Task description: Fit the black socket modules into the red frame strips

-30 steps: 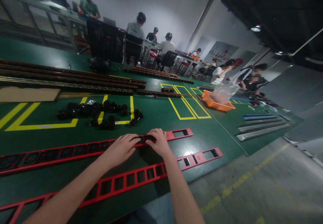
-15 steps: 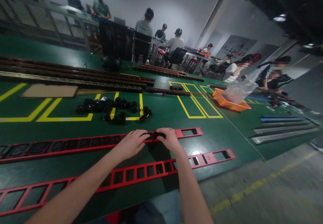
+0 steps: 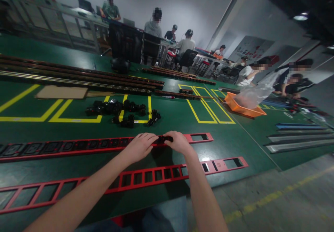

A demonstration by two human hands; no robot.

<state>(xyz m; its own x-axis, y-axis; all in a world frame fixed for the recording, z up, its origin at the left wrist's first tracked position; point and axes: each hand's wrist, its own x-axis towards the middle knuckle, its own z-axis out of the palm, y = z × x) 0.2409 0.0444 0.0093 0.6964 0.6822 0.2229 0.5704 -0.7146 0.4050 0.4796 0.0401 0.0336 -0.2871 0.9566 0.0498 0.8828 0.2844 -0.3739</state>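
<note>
Before us the green desk [image 3: 180, 125] stretches across the view, and along its far part lie the long dark rails [image 3: 86, 80]. The red frame [image 3: 99, 149] under our hands rests flat on the near half of the desk; its long axis runs crosswise in front of us, climbing slightly from left to right. Its right end, with a rectangular window, lies just past our right hand, while the left end runs out of view, and black inserts fill its openings to the left of our hands. Closer to us a second red frame [image 3: 143, 177] lies nearly parallel, passing beneath our forearms, with the desk showing through its openings. To the right, well apart from the frames, we see the orange crate [image 3: 245, 111], and far left, the cardboard sheet [image 3: 62, 92]. Our left hand [image 3: 141, 147] lies over the loaded frame, palm down, fingers close together and gently bent, the tips reaching right. Our right hand [image 3: 179, 142] faces it, more tightly curled, its fingertips turned left onto a dark piece near the frame's right end. The fingertips are partly hidden, so we cannot tell whether either hand pinches or merely presses. Beyond the frame sits a loose cluster of black parts [image 3: 130, 106]. Smallest is that dark piece [image 3: 162, 140], between our hands.
</note>
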